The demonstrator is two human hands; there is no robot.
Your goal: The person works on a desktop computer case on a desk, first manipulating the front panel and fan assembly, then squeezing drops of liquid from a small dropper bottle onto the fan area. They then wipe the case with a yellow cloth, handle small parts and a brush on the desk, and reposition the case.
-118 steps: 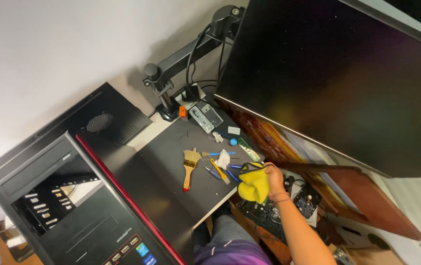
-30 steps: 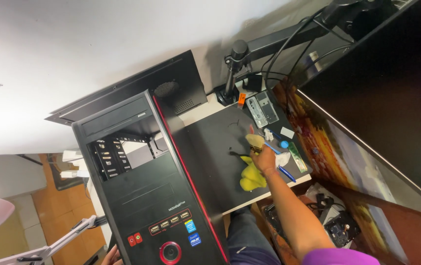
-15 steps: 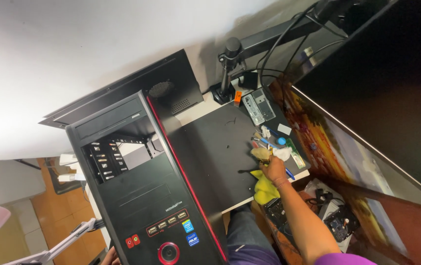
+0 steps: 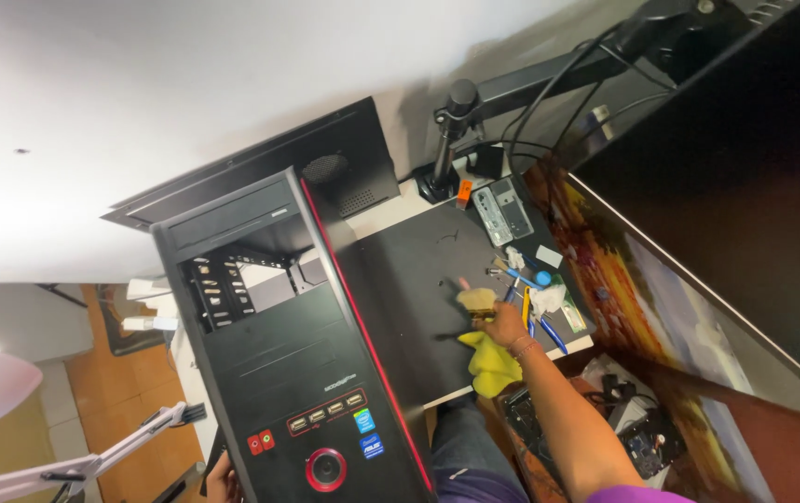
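Meanwhile, right hand (image 4: 506, 326) gripping brush (image 4: 477, 300), yellow cloth (image 4: 491, 365).

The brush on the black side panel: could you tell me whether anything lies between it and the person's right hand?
Nothing visible does: the right hand is already at the brush, with a yellow cloth hanging beneath it. The pliers lie off to the side.

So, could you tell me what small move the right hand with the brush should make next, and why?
Probably a short sweep along the black side panel: the right hand holds the pale-bristled wooden brush on it, a yellow cloth under the wrist.
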